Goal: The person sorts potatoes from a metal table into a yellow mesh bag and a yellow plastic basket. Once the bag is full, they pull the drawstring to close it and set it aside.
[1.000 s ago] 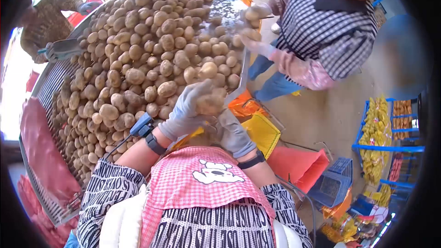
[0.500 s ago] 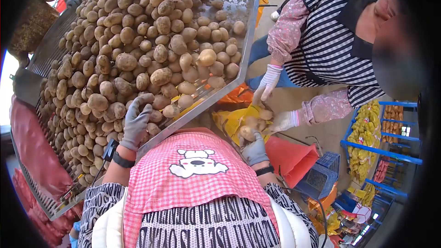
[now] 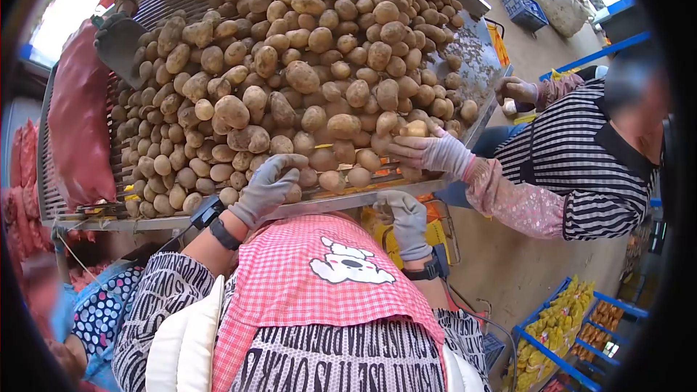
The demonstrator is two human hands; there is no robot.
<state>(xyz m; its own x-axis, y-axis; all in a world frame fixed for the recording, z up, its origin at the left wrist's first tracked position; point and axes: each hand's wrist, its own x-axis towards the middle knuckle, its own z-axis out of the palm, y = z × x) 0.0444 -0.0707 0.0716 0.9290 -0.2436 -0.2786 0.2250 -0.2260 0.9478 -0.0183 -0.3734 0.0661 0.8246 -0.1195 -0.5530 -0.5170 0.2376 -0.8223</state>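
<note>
My left hand (image 3: 267,187), in a grey glove, is over the near rim of the metal sorting table (image 3: 319,208). Its fingers are curled together beside the potatoes (image 3: 303,77); what they hold, if anything, is hidden. Just outside the rim, my right hand (image 3: 406,223), also gloved in grey, hangs with loosely bent fingers and no potato showing in it. Below that hand is a yellow mesh bag (image 3: 435,239), partly hidden. A co-worker's white-gloved hand (image 3: 439,154) reaches in from the right, touching a pale potato (image 3: 415,128).
The co-worker in stripes (image 3: 573,152) stands at the table's right end, another gloved hand (image 3: 518,90) near its edge. A red sack (image 3: 78,120) lies at the left end. Blue racks (image 3: 563,319) with filled yellow bags stand at lower right. Another person (image 3: 109,305) is at lower left.
The view has swung to the right. My right hand has left the potato it had at the yellow bag. The co-worker's hands have moved from the bag, one onto the potatoes.
</note>
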